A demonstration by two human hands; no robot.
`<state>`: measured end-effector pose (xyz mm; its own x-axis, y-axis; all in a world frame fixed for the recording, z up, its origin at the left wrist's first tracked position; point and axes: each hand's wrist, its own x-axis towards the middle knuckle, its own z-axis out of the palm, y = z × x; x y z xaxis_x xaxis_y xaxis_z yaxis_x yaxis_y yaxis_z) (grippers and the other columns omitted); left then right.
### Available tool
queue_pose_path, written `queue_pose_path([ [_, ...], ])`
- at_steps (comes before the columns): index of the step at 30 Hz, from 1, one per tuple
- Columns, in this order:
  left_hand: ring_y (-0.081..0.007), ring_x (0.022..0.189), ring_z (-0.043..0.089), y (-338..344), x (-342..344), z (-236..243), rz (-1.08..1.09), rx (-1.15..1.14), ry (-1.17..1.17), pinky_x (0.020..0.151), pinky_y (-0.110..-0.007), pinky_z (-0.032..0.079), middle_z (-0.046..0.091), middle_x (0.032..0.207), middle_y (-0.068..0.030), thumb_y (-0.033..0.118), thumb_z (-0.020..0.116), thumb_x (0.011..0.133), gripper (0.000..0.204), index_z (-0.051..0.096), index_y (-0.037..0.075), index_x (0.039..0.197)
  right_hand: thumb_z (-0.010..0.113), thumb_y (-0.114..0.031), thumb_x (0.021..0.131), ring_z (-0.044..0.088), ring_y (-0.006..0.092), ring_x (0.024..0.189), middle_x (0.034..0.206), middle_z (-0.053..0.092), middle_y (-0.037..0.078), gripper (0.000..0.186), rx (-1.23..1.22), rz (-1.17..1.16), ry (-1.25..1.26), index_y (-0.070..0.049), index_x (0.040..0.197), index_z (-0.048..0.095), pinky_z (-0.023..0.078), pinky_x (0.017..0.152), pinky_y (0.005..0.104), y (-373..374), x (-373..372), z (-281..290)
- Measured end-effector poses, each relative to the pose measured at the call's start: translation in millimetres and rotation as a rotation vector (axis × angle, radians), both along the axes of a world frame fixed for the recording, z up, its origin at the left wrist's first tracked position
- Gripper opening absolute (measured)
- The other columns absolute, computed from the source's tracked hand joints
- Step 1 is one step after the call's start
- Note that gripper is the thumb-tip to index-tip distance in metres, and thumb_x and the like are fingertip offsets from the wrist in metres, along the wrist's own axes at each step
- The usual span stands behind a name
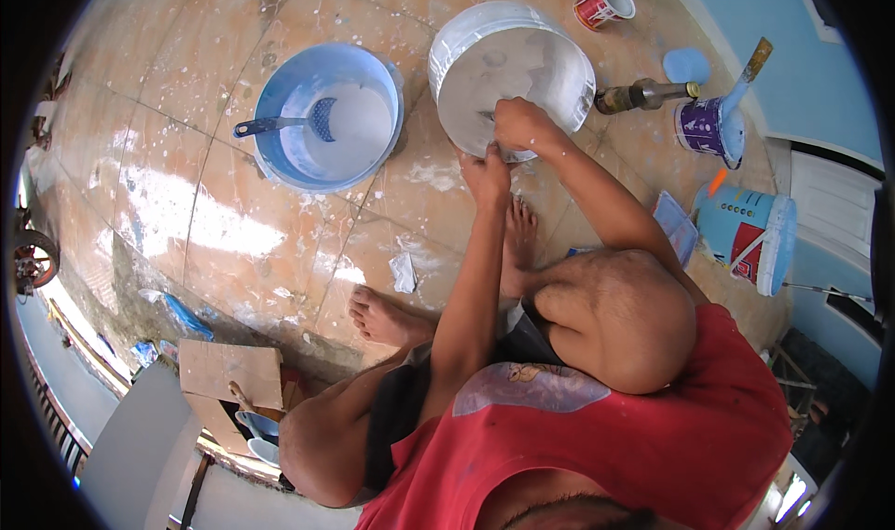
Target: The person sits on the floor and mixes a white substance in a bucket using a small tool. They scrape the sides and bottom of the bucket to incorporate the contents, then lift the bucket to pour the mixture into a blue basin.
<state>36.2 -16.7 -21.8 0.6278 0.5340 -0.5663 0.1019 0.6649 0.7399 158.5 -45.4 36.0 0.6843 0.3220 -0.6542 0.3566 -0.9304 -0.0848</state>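
Note:
A wide metal pot [494,68] with pale grey contents stands on the tiled floor before me. My left hand [485,171] is closed on its near rim. My right hand [520,124] is closed just inside the pot, above the contents, on a small tool whose shape is mostly hidden by my fingers. To the left stands a blue basin [280,166] with pale material in it and a slotted spatula [320,120] lying across it.
Right: a dark bottle [620,99], red-and-white can [592,6], purple bucket with tool [699,129], blue lid [688,64] and toppled light-blue pail [736,227] near the wall [820,82]. Lower left: cardboard box [228,362], plastic scraps. My bare feet rest on the spattered tiles [168,82].

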Motion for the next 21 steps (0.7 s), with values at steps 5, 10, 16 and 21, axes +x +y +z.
queue_pose_path([
  [5, -0.0330, 0.106, 0.072, -3.5, -1.7, -37.1, 0.007, 0.101, -0.099, 0.075, -0.043, 0.072, 0.062, 0.128, -0.0248, -0.002, 0.056, 0.098, 0.042, 0.046, -0.011, 0.138, 0.070, -0.023, 0.089, 0.071, 0.0442, 0.116, 0.124, 0.072, 0.028, 0.035, -0.076, 0.072, 0.045, -0.002, 0.116, 0.076, 0.057, 0.100, 0.0496, 9.1, -8.5, 24.6],
  [10, -0.0339, 0.108, 0.071, -0.7, -7.9, 0.3, 0.007, -0.005, -0.060, 0.078, -0.044, 0.072, 0.061, 0.130, -0.0255, -0.003, 0.056, 0.097, 0.046, 0.044, -0.007, 0.142, 0.066, -0.019, 0.089, 0.072, 0.0420, 0.114, 0.120, 0.074, 0.027, 0.033, -0.035, 0.055, -0.056, -0.002, 0.116, 0.076, 0.057, 0.098, 0.0494, 5.8, 10.1, 6.3],
  [16, -0.0311, 0.113, 0.069, -3.3, -11.1, -19.9, -0.003, 0.094, -0.090, 0.079, -0.041, 0.070, 0.059, 0.133, -0.0237, -0.003, 0.057, 0.096, 0.051, 0.043, -0.002, 0.144, 0.064, -0.016, 0.089, 0.072, 0.0416, 0.113, 0.119, 0.074, 0.027, 0.036, -0.088, 0.152, 0.032, -0.001, 0.120, 0.074, 0.058, 0.097, 0.0491, 5.9, 7.7, -5.1],
  [21, -0.0316, 0.139, 0.055, -7.0, -18.4, -27.7, -0.093, 0.170, -0.021, 0.117, -0.037, 0.040, 0.052, 0.155, -0.0253, -0.006, 0.056, 0.090, 0.083, 0.026, 0.003, 0.167, 0.067, -0.014, 0.087, 0.073, 0.0425, 0.113, 0.119, 0.074, 0.027, 0.037, -0.120, 0.229, 0.091, 0.001, 0.121, 0.073, 0.059, 0.095, 0.0494, 6.4, -5.4, 9.1],
])
